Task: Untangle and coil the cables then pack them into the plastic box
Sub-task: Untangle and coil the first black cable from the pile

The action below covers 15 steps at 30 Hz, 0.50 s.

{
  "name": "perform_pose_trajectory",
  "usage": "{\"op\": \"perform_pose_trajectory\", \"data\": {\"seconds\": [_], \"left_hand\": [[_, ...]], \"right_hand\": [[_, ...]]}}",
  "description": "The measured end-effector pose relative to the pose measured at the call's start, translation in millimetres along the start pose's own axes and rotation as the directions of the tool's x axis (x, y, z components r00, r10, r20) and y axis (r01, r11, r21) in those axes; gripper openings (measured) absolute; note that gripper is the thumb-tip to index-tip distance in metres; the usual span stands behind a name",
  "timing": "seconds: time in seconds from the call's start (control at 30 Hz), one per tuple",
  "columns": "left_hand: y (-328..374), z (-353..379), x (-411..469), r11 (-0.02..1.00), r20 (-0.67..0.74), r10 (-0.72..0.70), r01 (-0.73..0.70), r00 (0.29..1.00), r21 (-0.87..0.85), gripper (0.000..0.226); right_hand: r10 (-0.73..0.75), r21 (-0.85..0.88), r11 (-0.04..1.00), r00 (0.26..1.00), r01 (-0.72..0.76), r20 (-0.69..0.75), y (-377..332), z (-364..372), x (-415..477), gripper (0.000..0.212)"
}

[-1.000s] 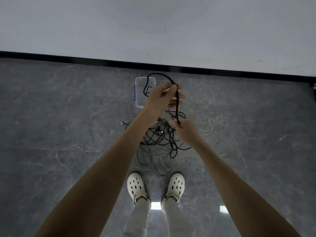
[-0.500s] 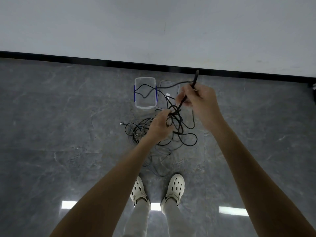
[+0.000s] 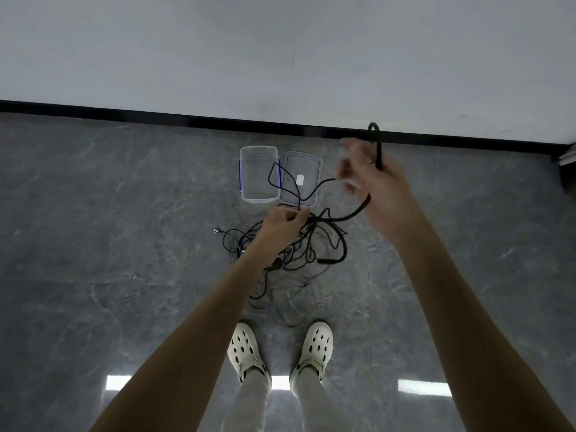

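1. Holding a thick black cable point(image 3: 353, 213) up in our right hand point(image 3: 378, 185), we have the fingers curled round it, blurred as they are. A bend of it pokes out above the hand, and the rest runs down and left into the tangle point(image 3: 299, 257).
2. Our left hand point(image 3: 280, 222) pinches strands at the top of that tangle, fingers closed on them; which strands, we cannot tell.
3. The tangle sits between our shoes point(image 3: 246, 347) and the box point(image 3: 257, 200), partly lifted and partly spread on the floor point(image 3: 109, 244).
4. The box stands open near the wall, with its lid point(image 3: 307, 163) just beside it on the right. A thin strand loops in front of both, and we cannot tell whether it rests on them or hangs above. No coil shows inside the box.
5. We judge the untangling is barely begun, with one cable to work free.
6. If we draw the right hand farther away while the left pinches the wrong strand, the knot should tighten instead of opening.
7. A plug on the thick cable may catch in a loop, and a hard tug would then lift the whole mass.
8. The thin strand could sweep the light box or lid aside if the tangle rises.
9. Loose strands lie close to our shoes, so a step forward could pin one or trip us.
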<state>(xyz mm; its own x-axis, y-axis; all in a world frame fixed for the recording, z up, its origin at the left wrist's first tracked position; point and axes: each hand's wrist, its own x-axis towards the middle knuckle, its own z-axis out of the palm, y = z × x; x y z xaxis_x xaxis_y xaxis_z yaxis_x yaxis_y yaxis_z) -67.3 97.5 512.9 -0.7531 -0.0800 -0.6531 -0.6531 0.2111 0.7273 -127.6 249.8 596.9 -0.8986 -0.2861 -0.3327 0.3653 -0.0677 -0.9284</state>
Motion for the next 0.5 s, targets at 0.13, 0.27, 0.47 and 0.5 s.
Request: {"op": "perform_pose_trajectory", "data": {"seconds": [0.13, 0.27, 0.47, 0.5], "left_hand": [[4.0, -1.3, -1.9, 0.955, -0.021, -0.054, 0.046, 0.998, -0.294, 0.030], [8.6, -8.3, -6.0, 0.821, 0.014, -0.061, 0.058, 0.998, -0.569, 0.021], [18.6, -11.6, -7.3, 0.653, -0.045, -0.020, -0.021, 0.999, -0.757, 0.017], [19.0, -13.3, -6.1, 0.622, -0.051, -0.011, -0.034, 0.999, -0.782, 0.016]], "right_hand": [[0.136, -0.089, 0.987, 0.991, -0.134, 0.014, 25.3, -5.6, -9.8, 0.020], [0.261, 0.106, 0.960, 0.965, -0.260, 0.009, 37.3, -14.4, -17.0, 0.038], [0.383, 0.333, 0.834, 0.895, -0.441, 0.227, 50.6, -13.4, -29.5, 0.042], [0.373, 0.361, 0.821, 0.895, -0.442, 0.246, 51.2, -13.5, -29.9, 0.040]]}}
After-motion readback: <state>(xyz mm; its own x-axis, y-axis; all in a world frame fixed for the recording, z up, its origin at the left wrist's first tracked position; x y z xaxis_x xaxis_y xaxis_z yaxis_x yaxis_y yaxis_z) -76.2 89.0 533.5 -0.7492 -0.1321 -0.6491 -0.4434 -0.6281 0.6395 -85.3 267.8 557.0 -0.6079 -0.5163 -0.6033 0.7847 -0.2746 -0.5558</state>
